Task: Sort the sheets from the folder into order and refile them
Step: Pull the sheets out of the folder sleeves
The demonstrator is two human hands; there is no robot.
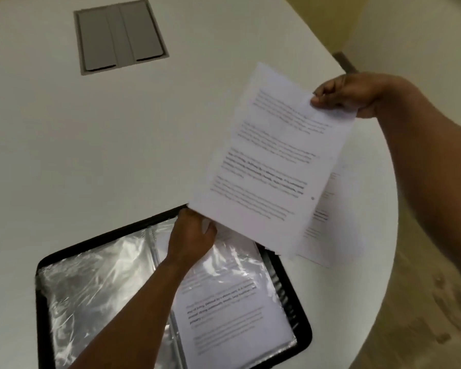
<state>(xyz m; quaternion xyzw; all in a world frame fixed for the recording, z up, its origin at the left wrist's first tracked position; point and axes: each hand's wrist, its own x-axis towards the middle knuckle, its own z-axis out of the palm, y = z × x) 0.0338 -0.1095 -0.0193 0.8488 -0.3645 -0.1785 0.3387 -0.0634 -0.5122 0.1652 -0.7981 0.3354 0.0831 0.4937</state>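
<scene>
A black folder (41, 310) lies open on the white table, its clear plastic sleeves (91, 283) spread across both halves. The right half holds a printed sheet (232, 315) inside a sleeve. My right hand (346, 95) pinches the top corner of a printed sheet (272, 166) held in the air above the folder's far right corner. My left hand (190, 237) grips the top edge of the sleeve on the right half, just under the raised sheet's lower corner. Another printed sheet (330, 225) lies flat on the table to the right of the folder, partly hidden by the raised one.
A grey recessed cable hatch (120, 35) sits in the white table (91, 142) at the far left. The table's curved edge runs down the right side, with beige floor (410, 288) beyond it. A dark chair part (343, 61) shows past the far edge.
</scene>
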